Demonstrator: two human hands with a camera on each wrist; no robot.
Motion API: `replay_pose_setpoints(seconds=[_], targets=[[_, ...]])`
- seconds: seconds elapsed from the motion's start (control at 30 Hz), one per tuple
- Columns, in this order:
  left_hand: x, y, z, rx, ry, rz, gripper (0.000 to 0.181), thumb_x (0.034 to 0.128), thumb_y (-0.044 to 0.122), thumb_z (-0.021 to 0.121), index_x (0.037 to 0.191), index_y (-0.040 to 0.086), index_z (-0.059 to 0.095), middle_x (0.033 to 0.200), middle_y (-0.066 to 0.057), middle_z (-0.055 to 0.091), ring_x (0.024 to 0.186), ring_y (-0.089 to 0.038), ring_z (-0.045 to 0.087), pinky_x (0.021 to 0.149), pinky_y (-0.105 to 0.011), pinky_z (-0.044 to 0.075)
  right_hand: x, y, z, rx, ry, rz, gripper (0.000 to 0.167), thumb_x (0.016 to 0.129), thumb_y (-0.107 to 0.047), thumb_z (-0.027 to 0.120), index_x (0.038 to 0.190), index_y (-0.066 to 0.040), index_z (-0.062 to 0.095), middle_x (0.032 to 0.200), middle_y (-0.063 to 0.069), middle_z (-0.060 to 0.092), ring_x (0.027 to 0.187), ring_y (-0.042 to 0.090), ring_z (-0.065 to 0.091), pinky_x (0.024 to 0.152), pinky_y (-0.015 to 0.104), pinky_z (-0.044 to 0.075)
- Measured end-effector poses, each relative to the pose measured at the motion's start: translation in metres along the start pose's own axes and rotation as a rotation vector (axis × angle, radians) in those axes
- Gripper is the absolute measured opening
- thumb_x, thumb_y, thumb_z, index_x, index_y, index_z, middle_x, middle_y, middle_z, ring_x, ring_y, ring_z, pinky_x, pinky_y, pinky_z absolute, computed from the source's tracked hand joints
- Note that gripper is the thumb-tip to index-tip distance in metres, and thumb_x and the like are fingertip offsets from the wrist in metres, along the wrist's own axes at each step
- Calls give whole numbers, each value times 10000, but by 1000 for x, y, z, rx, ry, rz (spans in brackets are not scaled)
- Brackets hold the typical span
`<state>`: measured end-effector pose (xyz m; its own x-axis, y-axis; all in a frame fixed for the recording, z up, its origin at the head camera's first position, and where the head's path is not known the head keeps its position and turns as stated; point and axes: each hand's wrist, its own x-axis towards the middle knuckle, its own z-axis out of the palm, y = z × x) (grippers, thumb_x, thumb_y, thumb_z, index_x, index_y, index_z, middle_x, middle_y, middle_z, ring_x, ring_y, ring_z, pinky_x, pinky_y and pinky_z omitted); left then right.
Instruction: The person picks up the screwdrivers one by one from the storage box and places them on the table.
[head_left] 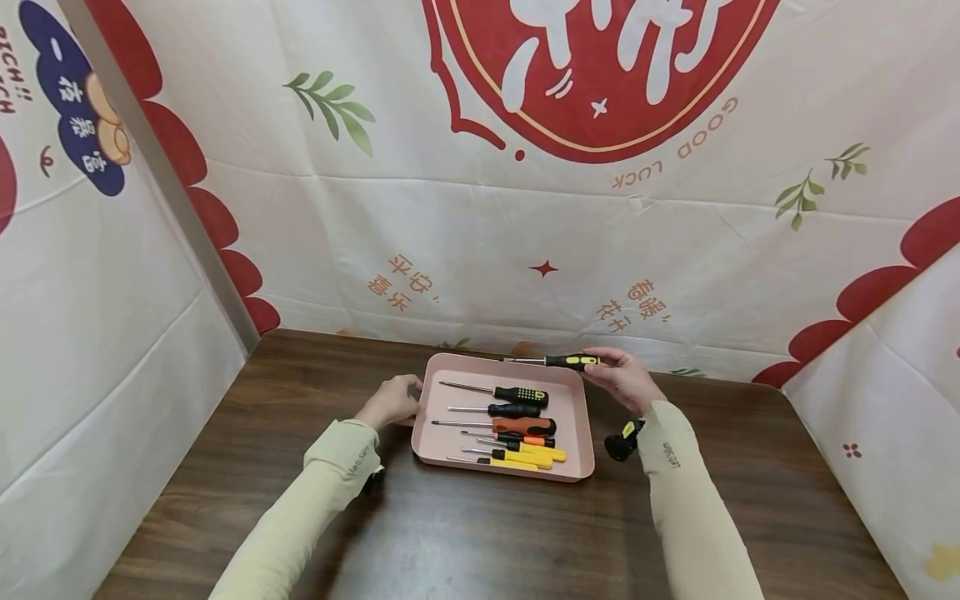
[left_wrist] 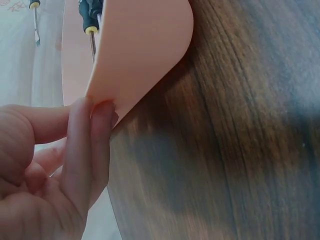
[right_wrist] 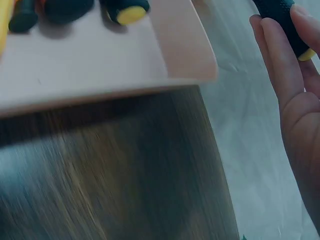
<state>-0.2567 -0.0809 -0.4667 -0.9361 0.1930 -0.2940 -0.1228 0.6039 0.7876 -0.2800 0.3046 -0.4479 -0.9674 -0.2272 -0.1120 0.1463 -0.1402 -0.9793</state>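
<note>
A pink tray (head_left: 573, 429) lies on the table with several screwdrivers side by side in it. My left hand (head_left: 393, 400) pinches the tray's left rim between thumb and fingers, as the left wrist view shows closely. Over the tray's back right edge, my right hand (head_left: 624, 380) holds a black-and-yellow screwdriver (head_left: 572, 361) by its handle end, the shaft pointing left. Inside the tray are a black screwdriver with yellow dots (head_left: 521, 396), a plain black screwdriver (head_left: 513, 410), an orange-and-black screwdriver (head_left: 525, 427), a thin black-and-orange one, and several yellow-handled screwdrivers (head_left: 536, 457).
The dark wooden table (head_left: 480, 542) extends on both sides of the tray and in front of it. A printed white cloth (head_left: 480, 225) hangs right behind the table's back edge, with more cloth at both sides. Black devices are worn at both wrists.
</note>
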Motion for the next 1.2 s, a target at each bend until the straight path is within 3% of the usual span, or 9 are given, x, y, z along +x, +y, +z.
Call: replay_pose_setpoints(seconds=[0.23,0.7,0.83,0.87,0.93,1.07,1.1,1.2], targets=[[2,1,1,32,-2,34,337,781,-56,524,1117,-76,547,742,-140,618,547,-122,559,533,-268,542,-13,-7,-25,111,-67,-103,318,854,147,469,1039,-44,644,968,39,633,863,148,640,820,280,506],[-1,3,0,16,-26,43,354,819,-33,519,1171,-78,516,760,-161,625,568,-140,580,550,-282,546,-42,-19,-66,143,4,-13,356,871,114,469,996,-139,686,1001,14,604,893,146,631,817,265,503],[5,-5,0,-6,-50,40,361,820,-20,529,1177,-68,514,756,-156,628,600,-186,618,567,-302,551,-50,-21,-75,160,35,4,350,868,108,478,998,-138,691,1017,-3,577,894,142,628,809,257,506],[13,-15,2,-18,-61,80,357,824,6,536,1174,-61,516,737,-140,625,589,-175,616,547,-287,546,-52,-21,-77,163,39,5,353,868,110,476,1000,-136,692,1023,-4,569,894,142,627,808,257,507],[16,-20,2,-21,-72,89,361,821,13,542,1174,-57,516,725,-127,625,589,-179,620,541,-288,545,-55,-22,-81,167,47,4,347,865,109,482,999,-131,693,1027,-1,553,891,145,626,803,256,510],[14,-20,3,0,-39,90,363,810,9,549,1165,-62,523,724,-136,628,577,-178,617,523,-284,540,-60,-23,-87,169,54,2,338,863,105,490,995,-129,695,1019,1,547,888,142,623,797,254,512],[5,-9,1,15,-20,47,367,805,-18,543,1168,-66,523,742,-151,634,586,-188,618,536,-292,545,-61,-23,-89,169,54,-1,336,862,105,491,993,-128,694,1013,2,552,887,141,622,798,257,512],[2,-5,4,43,17,29,365,805,-29,545,1167,-65,529,745,-153,634,562,-157,595,526,-271,540,-65,-22,-93,168,53,-19,347,864,116,478,988,-126,695,995,6,563,883,136,620,791,258,515]])
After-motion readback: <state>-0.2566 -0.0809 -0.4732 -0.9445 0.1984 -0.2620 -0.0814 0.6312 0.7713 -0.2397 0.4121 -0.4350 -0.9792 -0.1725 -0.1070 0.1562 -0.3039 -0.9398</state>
